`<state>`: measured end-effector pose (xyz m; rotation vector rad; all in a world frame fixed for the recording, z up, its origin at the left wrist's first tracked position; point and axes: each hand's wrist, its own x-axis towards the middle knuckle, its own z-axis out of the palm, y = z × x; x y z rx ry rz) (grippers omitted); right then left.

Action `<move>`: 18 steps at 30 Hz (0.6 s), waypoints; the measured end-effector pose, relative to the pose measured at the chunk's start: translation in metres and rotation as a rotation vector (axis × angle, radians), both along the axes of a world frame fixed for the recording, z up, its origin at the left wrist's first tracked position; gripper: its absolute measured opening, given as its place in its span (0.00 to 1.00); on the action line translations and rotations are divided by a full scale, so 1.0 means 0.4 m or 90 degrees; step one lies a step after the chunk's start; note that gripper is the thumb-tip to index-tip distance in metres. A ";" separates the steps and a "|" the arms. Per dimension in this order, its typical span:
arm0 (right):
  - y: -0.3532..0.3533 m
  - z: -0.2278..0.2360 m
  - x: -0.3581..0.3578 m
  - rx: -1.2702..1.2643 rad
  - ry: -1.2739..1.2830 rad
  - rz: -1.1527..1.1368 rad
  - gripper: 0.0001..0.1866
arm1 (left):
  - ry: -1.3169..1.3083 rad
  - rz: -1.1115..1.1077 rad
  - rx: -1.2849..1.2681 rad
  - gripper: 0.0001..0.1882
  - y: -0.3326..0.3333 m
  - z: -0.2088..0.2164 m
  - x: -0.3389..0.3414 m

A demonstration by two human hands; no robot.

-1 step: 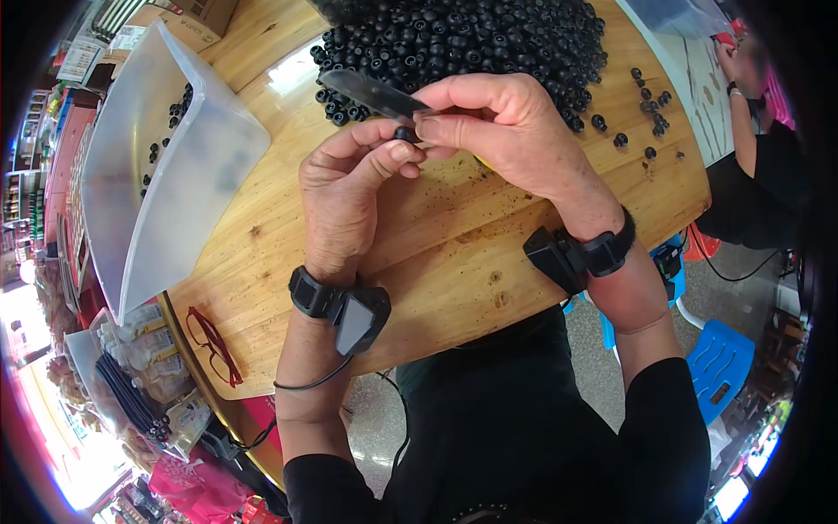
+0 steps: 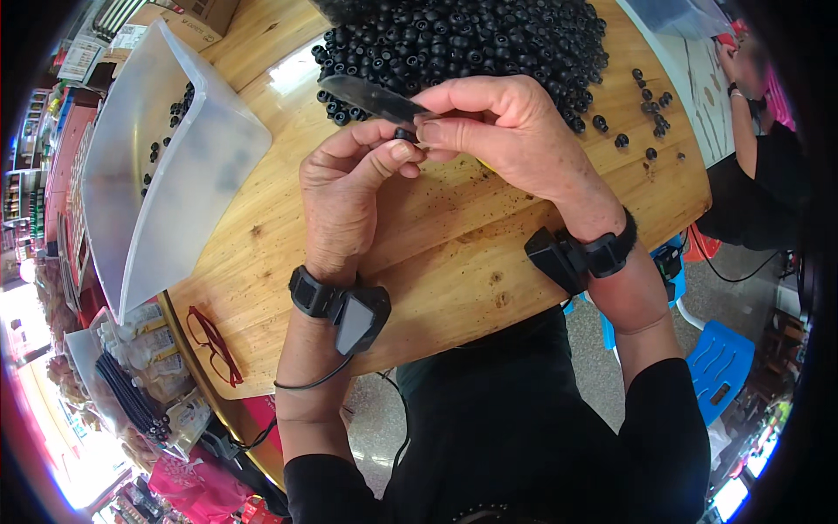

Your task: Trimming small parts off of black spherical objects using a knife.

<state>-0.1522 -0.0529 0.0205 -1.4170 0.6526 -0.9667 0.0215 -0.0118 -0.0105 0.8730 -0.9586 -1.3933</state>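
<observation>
Left hand (image 2: 345, 188): fingers pinch one small black round part (image 2: 404, 134) between thumb and index, above the wooden worktop (image 2: 436, 288). Right hand (image 2: 515, 131): fingers grip a knife (image 2: 371, 99), dark blade out, pointing up-left over the left fingertips. Hands meet near the front edge of the pile; blade base right by the held part, but whether the edge touches it cannot be told, fingers in the way. Knife handle mostly hidden in the right palm.

Beyond the hands, a big heap of black round parts (image 2: 463, 44), many with a hole in the middle. A few loose black parts (image 2: 649, 106) lie scattered right of the heap. Dark specks (image 2: 476, 234) on the wood below the hands. Left side: translucent plastic bin (image 2: 196, 166), tilted, some black parts inside. Red-framed glasses (image 2: 212, 345) near the worktop's left corner.

Black wrist devices on both wrists, left (image 2: 360, 316) and right (image 2: 559, 260). Cardboard box (image 2: 186, 31) upper left. Co-worker's forearm (image 2: 744, 131) at far right; blue plastic stool (image 2: 720, 360) below it.
</observation>
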 end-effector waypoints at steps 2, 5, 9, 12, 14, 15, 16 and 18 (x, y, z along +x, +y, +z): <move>0.002 -0.006 0.000 -0.085 0.032 0.000 0.07 | 0.007 -0.010 -0.005 0.08 -0.002 -0.005 0.003; 0.004 -0.022 0.012 -0.135 0.094 -0.073 0.07 | -0.020 -0.003 0.005 0.07 -0.002 -0.006 0.002; 0.003 -0.023 0.014 -0.209 0.148 -0.110 0.07 | -0.044 -0.017 0.001 0.08 -0.003 -0.019 0.011; 0.000 -0.023 0.013 -0.196 0.164 -0.105 0.07 | -0.066 -0.024 -0.005 0.09 0.002 -0.012 -0.001; -0.009 -0.036 0.009 -0.187 0.171 -0.138 0.06 | -0.073 -0.025 -0.011 0.10 0.003 -0.010 -0.008; -0.007 -0.035 0.007 -0.187 0.172 -0.139 0.06 | -0.060 -0.033 -0.021 0.10 0.003 -0.011 -0.008; -0.007 -0.034 0.008 -0.166 0.154 -0.131 0.06 | -0.048 -0.039 -0.031 0.10 0.002 -0.012 -0.005; -0.008 -0.028 0.009 -0.147 0.134 -0.122 0.06 | -0.022 -0.031 -0.017 0.10 -0.001 -0.008 -0.002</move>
